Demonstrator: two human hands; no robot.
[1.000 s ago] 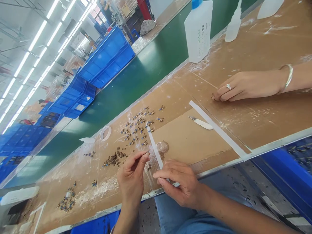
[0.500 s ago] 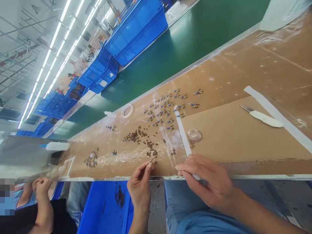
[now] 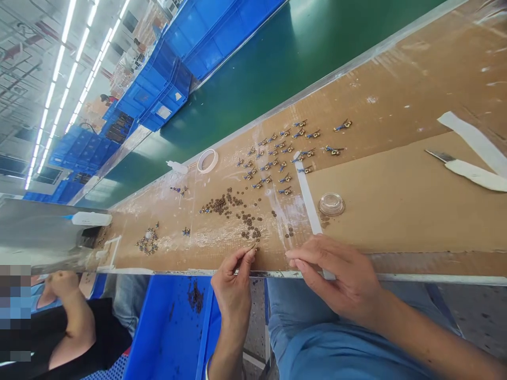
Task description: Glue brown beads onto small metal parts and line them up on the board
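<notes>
Near the table's front edge, my left hand (image 3: pixel 235 274) is closed in a pinch, thumb against forefinger. A tiny dark and gold piece (image 3: pixel 254 246) shows at its fingertips, too small to name. To the right, my right hand (image 3: pixel 336 269) hovers with thumb and forefinger brought together; whatever they hold, if anything, is too small to make out. Small round brown discs (image 3: pixel 219 205) lie in a loose pile beyond my left hand. Farther back lie many small blue and gold figurines (image 3: pixel 272 163), spread in loose rows.
A clear shallow dish (image 3: pixel 331 204) and a white-handled brush (image 3: pixel 471 171) lie on the right. Behind the figurines are a tape roll (image 3: pixel 207 161) and a white bottle (image 3: pixel 177 167). Blue crates (image 3: pixel 170 89) stand across the green belt (image 3: pixel 253 100). A co-worker's arm (image 3: pixel 73 311) is at left.
The view has shifted, so the table items sit higher and farther right. Both my hands keep nearly the same pinched poses. The co-worker's hands stay close together.
</notes>
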